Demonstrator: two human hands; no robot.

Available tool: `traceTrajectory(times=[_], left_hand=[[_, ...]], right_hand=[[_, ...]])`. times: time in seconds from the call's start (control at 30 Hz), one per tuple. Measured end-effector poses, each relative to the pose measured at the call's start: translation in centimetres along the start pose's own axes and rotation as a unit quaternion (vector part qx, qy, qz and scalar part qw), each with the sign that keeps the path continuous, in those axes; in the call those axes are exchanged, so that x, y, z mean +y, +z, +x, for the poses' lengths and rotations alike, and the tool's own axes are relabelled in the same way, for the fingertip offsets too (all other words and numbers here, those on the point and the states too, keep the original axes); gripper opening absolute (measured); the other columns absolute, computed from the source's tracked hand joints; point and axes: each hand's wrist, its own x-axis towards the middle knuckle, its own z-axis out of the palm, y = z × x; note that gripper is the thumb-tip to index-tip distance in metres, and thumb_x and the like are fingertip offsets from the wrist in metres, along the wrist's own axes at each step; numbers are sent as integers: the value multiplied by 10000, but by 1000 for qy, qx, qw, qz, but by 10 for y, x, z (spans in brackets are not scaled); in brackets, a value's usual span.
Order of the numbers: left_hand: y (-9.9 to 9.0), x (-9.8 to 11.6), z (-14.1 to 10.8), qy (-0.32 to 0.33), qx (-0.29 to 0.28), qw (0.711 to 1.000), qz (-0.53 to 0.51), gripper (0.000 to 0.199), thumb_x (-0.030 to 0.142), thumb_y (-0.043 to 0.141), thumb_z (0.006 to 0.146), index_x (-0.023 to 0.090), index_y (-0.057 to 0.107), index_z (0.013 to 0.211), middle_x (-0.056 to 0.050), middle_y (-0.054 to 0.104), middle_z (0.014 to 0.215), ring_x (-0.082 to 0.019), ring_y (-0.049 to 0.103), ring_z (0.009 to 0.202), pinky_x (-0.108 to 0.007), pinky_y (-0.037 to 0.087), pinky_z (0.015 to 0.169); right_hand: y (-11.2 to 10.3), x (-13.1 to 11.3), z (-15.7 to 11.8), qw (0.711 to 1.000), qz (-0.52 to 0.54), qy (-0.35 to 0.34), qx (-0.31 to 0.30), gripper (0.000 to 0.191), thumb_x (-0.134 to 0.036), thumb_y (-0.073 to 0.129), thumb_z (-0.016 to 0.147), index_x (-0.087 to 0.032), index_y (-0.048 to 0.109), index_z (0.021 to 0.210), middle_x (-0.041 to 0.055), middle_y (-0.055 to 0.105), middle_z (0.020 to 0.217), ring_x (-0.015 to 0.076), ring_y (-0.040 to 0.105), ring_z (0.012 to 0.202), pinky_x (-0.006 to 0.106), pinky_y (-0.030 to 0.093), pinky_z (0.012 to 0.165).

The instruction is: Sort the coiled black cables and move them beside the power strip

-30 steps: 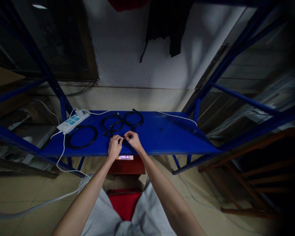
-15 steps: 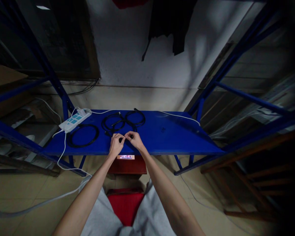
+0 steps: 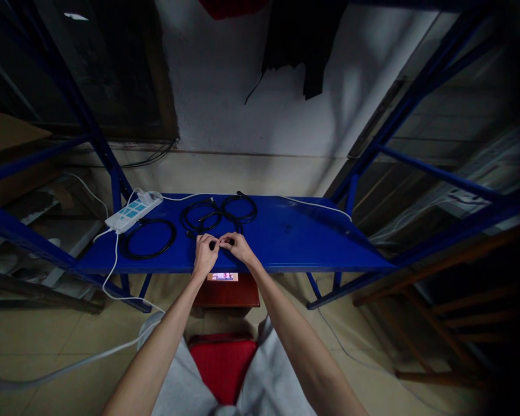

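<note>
Left hand (image 3: 205,253) and right hand (image 3: 238,247) meet over the blue desk's (image 3: 299,242) near edge, each grip pinching at a small black piece (image 3: 212,245), detail too small to tell. Overlapping black cable coils (image 3: 222,214) lie just beyond; another black coil (image 3: 174,236) sits left, near the white power strip (image 3: 133,214).

Dim interior; soft shadows on pale wall (image 3: 225,110), upper centre; small white glare (image 3: 75,17), upper left; glowing screen (image 3: 223,277), lower centre; right edge blackened, blurred.
</note>
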Motion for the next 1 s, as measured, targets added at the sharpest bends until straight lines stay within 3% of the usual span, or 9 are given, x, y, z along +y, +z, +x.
traceTrajectory(times=[0.2, 0.43, 0.83, 1.0], left_hand=[[3, -8, 2, -6, -15, 1000, -25, 159, 134, 584, 866, 225, 683, 783, -44, 674, 859, -239, 546, 916, -372, 463, 821], [2, -8, 3, -16, -26, 999, -34, 137, 158, 596, 869, 220, 685, 785, -45, 684, 876, -238, 559, 920, -378, 462, 839], [-2, -5, 0, -4, -25, 999, -33, 114, 190, 611, 881, 223, 687, 803, -45, 682, 890, -234, 557, 948, -367, 463, 853], [-5, 1, -1, -17, -13, 999, -39, 74, 148, 633, 818, 222, 633, 822, -31, 673, 888, -221, 565, 935, -354, 468, 860]], right_hand=[[2, 7, 1, 997, -74, -13, 6, 166, -363, 819, 750, -227, 760, 826, 25, 714, 845, 169, 598, 784, 274, 417, 733], [3, 7, 1, 997, -72, -18, 5, 105, -317, 813, 750, -235, 764, 793, 11, 695, 800, 161, 609, 780, 277, 424, 779], [5, 3, -1, 997, -65, -17, 24, 74, -286, 773, 755, -219, 745, 773, 19, 696, 808, 165, 613, 766, 263, 434, 712], [3, 2, -1, 998, -56, -9, 27, 15, -216, 747, 745, -212, 739, 756, 12, 695, 792, 171, 618, 773, 267, 439, 720]])
